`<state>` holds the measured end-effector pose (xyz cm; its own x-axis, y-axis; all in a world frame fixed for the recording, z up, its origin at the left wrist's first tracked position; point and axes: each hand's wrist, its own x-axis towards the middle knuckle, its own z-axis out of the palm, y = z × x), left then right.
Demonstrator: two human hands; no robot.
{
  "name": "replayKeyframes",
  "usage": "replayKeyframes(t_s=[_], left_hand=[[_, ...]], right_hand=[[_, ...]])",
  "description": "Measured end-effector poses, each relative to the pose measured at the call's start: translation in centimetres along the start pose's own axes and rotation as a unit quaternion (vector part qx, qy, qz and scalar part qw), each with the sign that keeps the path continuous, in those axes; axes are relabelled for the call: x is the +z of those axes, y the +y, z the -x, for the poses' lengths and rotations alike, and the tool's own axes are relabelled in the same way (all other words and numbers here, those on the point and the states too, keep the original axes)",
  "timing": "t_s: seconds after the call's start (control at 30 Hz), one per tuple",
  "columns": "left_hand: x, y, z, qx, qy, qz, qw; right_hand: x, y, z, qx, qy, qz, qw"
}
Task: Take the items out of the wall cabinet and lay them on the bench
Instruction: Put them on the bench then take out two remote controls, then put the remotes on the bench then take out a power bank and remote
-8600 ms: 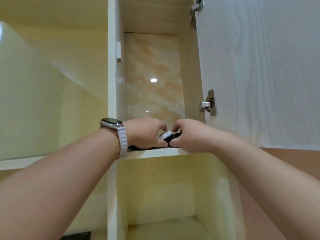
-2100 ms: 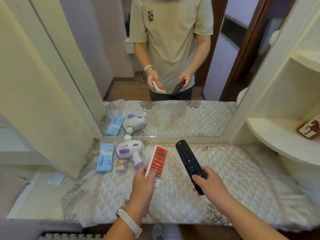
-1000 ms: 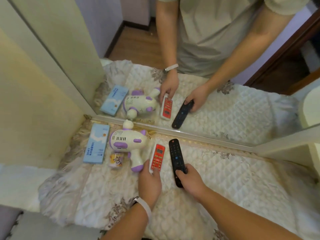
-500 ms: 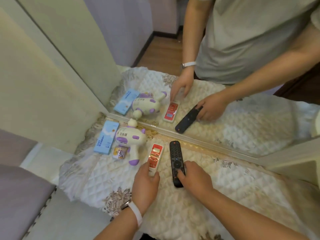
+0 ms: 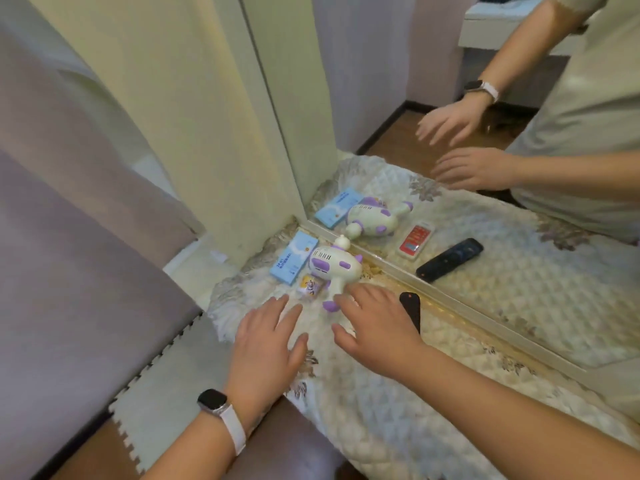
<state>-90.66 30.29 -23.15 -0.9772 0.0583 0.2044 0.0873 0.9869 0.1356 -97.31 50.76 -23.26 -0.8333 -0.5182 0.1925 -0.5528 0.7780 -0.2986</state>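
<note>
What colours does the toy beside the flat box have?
The toy is white with purple patches, best seen in the head view.
</note>
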Motion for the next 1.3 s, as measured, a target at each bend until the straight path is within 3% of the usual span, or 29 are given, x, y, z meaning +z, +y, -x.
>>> replayKeyframes(t_s=[0.27,0.63,1.07,1.3], left_hand=[[-7.7,-9.1,9.9,-0.085,0.013,-0.051,0.995],[-16.0,-23.2,32.6,-0.242,0.075,-0.083,0.964],[-22.9,-29.8,53.3,-0.428,0.168,-0.12,0.88],[-25.5,-32.3,59.2,-0.522,0.142,-0.146,0.829]], right_hand=[[0.0,-12.8,-2.9,-0.177,-0.033,0.026,0.983],[4.9,-39.7,-0.4,-0.349,-0.066,0.035,0.934],[9.0,-63.5,4.9,-0.553,-0.073,-0.008,0.83],[11.3,-72.8,4.5,-0.647,-0.075,-0.064,0.756]])
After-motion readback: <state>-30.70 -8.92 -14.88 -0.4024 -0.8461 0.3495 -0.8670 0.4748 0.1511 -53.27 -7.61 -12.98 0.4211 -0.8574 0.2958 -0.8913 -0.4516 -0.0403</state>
